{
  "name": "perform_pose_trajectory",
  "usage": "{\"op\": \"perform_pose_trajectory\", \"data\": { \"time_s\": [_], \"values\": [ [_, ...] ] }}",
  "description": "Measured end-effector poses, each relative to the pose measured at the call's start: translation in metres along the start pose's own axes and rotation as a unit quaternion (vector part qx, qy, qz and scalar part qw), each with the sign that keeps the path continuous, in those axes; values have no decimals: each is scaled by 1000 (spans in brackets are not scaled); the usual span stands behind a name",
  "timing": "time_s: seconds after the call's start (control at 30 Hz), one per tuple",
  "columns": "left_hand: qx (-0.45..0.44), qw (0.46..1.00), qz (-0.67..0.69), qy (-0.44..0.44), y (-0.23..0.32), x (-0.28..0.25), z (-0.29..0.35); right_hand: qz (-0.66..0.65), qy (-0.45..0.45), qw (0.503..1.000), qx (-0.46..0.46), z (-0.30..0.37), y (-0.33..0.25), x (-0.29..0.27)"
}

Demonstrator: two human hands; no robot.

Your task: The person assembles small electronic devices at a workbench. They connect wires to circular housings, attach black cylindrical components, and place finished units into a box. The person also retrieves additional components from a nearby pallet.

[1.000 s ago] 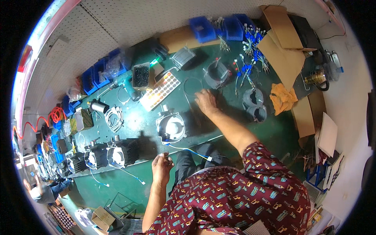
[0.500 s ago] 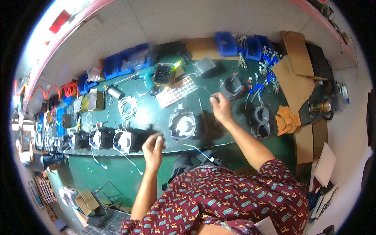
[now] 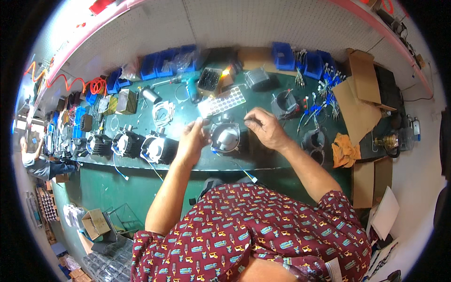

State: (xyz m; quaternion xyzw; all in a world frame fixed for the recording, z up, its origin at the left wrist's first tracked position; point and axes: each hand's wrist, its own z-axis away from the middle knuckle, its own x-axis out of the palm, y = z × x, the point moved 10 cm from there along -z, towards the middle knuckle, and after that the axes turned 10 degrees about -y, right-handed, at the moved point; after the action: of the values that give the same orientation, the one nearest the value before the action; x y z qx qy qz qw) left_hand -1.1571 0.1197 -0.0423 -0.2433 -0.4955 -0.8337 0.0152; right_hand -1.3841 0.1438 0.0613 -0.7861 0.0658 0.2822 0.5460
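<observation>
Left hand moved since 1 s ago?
Yes: forward, away from the body. Against the bench, the left hand went from just short of its front edge to over it, left of the nearest housing.

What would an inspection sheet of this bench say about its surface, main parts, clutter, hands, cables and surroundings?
Surface: green workbench, crowded, especially along the back.
Main parts: housing with a pale round middle, between the hands; similar housings in a row to its left.
Clutter: dotted sheet, green power drill, orange cloth.
Hands: left hand and right hand raised, fingers bent; any small thing held can't be made out.
Cables: pale coil; connector lead over the front edge.
Surroundings: perforated wall, cardboard, another person far left.
</observation>
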Motion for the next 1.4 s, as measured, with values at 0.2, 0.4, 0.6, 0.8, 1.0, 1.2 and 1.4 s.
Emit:
{"op": "perform_pose_trajectory", "data": {
  "time_s": [0.2,0.4,0.6,0.8,1.0,1.2,1.4],
  "values": [
    [-57,998,-32,26,-18,-26,9,68,-45,990,-113,3,-28,20],
    [-74,997,-10,37,-42,-26,28,78,-33,989,-123,21,-17,29],
    [22,991,-104,79,-63,-49,29,-216,113,938,246,76,110,72],
    [18,990,-124,66,-81,-43,26,-152,119,952,236,93,104,106],
    [9,985,-161,67,-82,-42,25,-67,66,964,248,81,78,105],
    [17,985,-162,60,-84,-40,24,-28,77,968,237,79,77,106],
    [17,977,-197,82,-83,-41,19,-23,93,973,210,79,80,106]
  ]
}}
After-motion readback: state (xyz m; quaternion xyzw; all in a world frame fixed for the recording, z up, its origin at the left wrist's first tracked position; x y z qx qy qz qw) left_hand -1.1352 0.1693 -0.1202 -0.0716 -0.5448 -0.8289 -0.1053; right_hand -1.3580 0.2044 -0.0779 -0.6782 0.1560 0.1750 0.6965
